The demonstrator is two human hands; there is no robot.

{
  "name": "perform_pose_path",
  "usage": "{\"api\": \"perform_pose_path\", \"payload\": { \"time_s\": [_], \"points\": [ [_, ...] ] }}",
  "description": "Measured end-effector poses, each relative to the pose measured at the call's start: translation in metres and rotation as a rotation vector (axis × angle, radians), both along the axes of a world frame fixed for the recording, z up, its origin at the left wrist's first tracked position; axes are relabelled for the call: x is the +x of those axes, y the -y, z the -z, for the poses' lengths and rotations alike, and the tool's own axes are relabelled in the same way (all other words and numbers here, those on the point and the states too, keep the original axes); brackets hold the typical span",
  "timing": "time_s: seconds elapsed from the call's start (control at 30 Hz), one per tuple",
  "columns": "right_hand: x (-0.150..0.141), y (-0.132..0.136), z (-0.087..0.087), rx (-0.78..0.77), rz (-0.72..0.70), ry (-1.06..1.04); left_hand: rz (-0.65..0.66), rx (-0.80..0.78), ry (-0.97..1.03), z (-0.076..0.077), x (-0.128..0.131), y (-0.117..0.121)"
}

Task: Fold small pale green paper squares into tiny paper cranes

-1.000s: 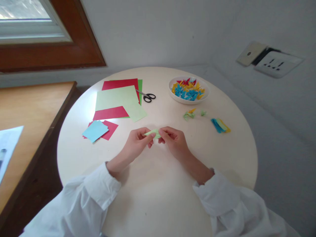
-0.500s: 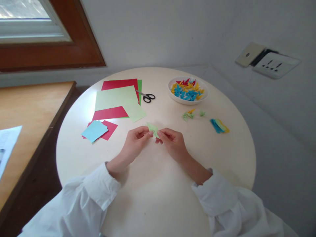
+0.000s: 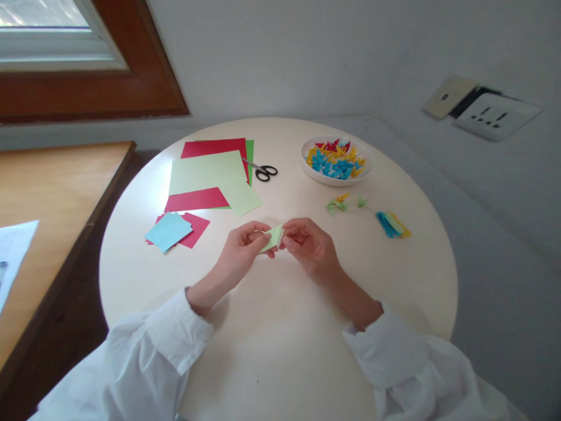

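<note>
Between my hands is a small folded piece of light green paper [image 3: 274, 237], held above the near middle of the round table. My left hand [image 3: 246, 242] pinches its left side, thumb on top and fingers underneath. At its right edge my right hand [image 3: 310, 245] has its thumb and fingers closed on the paper's upper corner. Beyond my right hand lie small folded green and yellow paper pieces [image 3: 337, 203] and one more green folded piece [image 3: 362, 202]. A white bowl [image 3: 337, 182] behind them holds many folded red, yellow and blue paper figures.
Large red and light green sheets [image 3: 205, 169] lie at the back left, with black-handled scissors [image 3: 265, 172] against them. Blue and red paper squares [image 3: 169, 231] sit nearer on the left. Coloured paper strips [image 3: 393, 225] rest at the right. A wooden desk [image 3: 56, 193] stands left of the table.
The green paper has been turned in my fingers and now slants up to the right, showing a flatter face. My right hand has shifted its grip slightly upward.
</note>
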State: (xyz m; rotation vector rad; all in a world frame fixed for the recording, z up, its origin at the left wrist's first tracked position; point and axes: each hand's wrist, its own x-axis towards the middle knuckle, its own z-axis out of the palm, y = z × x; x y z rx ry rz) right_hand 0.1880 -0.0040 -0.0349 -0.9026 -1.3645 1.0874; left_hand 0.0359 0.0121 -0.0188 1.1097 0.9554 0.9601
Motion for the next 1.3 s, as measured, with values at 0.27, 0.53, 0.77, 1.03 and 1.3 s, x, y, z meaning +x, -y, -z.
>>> {"api": "perform_pose_path", "payload": {
  "time_s": [0.27, 0.53, 0.77, 1.03, 1.3],
  "points": [
    [-0.001, 0.000, 0.000, -0.077, -0.130, 0.021, 0.050, -0.014, -0.005, -0.002, -0.002, 0.003],
    [-0.003, 0.000, -0.001, -0.100, -0.095, 0.006, 0.062, 0.065, -0.093, 0.000, -0.003, 0.004],
    [-0.006, 0.000, 0.000, -0.113, -0.095, -0.064, 0.064, 0.118, -0.153, -0.009, -0.001, 0.007],
    [-0.006, 0.000, -0.002, -0.109, -0.097, -0.044, 0.045, 0.093, -0.068, -0.008, 0.001, 0.008],
    [-0.003, -0.003, 0.001, -0.086, 0.045, 0.054, -0.017, 0.268, -0.174, -0.005, 0.001, 0.008]
  ]
}}
